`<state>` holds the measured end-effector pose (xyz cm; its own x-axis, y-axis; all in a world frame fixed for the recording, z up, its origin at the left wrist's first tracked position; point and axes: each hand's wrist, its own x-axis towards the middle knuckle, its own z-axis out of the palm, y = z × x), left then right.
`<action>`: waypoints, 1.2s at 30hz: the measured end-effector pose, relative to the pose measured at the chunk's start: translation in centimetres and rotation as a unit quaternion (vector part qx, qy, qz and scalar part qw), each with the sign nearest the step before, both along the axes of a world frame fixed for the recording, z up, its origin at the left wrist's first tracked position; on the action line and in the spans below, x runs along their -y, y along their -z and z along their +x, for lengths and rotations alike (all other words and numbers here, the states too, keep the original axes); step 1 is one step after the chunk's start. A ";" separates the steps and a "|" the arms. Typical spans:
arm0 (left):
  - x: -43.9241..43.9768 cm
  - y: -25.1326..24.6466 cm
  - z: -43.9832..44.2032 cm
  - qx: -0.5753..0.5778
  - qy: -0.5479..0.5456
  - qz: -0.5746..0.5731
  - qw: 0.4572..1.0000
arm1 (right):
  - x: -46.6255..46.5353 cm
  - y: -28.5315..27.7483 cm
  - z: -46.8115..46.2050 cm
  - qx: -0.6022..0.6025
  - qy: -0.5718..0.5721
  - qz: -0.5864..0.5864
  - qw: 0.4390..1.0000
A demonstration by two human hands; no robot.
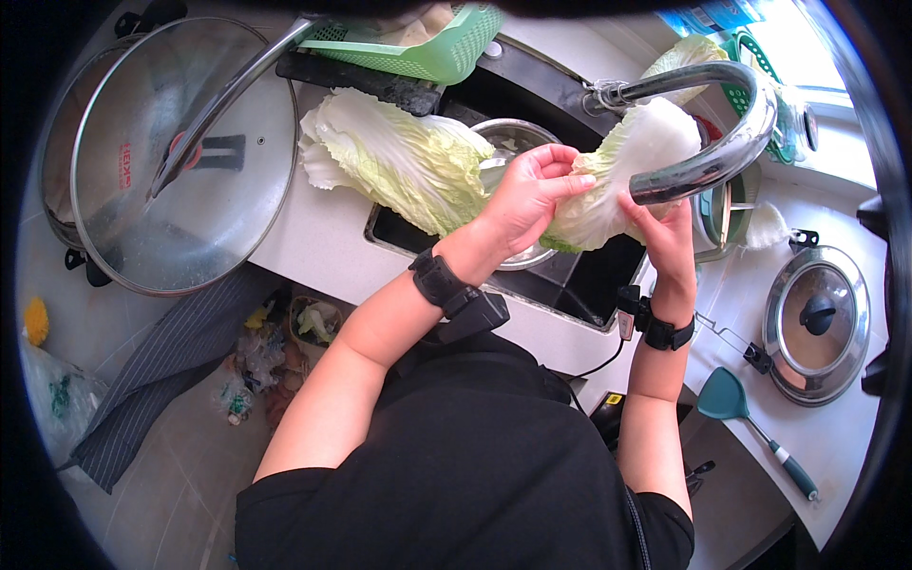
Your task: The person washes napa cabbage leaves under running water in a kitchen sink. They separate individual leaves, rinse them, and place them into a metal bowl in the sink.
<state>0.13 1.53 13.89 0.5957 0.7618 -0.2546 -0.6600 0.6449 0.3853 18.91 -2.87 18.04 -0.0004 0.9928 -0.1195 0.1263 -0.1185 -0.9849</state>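
Note:
Both hands hold one napa cabbage leaf [645,139] up over the black sink [570,274]. My left hand [527,196] pinches its frilly left edge between thumb and fingers. On the other side, my right hand [670,239] grips the leaf from below, its thumb on the front and the fingers mostly hidden. The curved metal faucet [719,167] passes in front of the leaf's right part. More cabbage leaves [399,153] lie to the left, on the counter and over the sink's edge. Beneath my left hand, a metal bowl [527,128] in the sink is partly covered.
A large glass lid [214,214] leans at the left. Behind the sink stands a green plastic basket [456,53]. On the right counter are a lidded pan [816,328] and a teal spatula [723,395]. More cabbage [687,60] sits behind the faucet.

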 end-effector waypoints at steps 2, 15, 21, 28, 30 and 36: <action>-0.1 -0.3 -0.1 0.031 0.017 -0.015 0.999 | 0.0 -0.1 -0.1 -0.008 -0.004 -0.003 1.000; 0.1 0.0 0.5 -0.049 0.035 0.054 0.997 | 0.0 -0.9 -1.9 -0.025 -0.026 -0.015 0.999; 0.1 0.2 1.7 -0.240 -0.042 0.220 0.945 | 0.1 -1.1 -2.7 -0.035 -0.019 -0.020 0.999; -0.7 0.3 2.0 -0.339 -0.096 0.294 0.889 | 0.0 -1.3 -3.0 -0.018 0.014 -0.019 1.000; -0.9 0.1 2.2 -0.325 -0.109 0.293 0.893 | -0.1 -1.3 -3.0 -0.022 0.019 -0.025 0.999; -1.1 0.0 2.4 -0.208 -0.089 0.229 0.947 | -0.1 -1.3 -2.8 -0.036 0.043 -0.010 0.998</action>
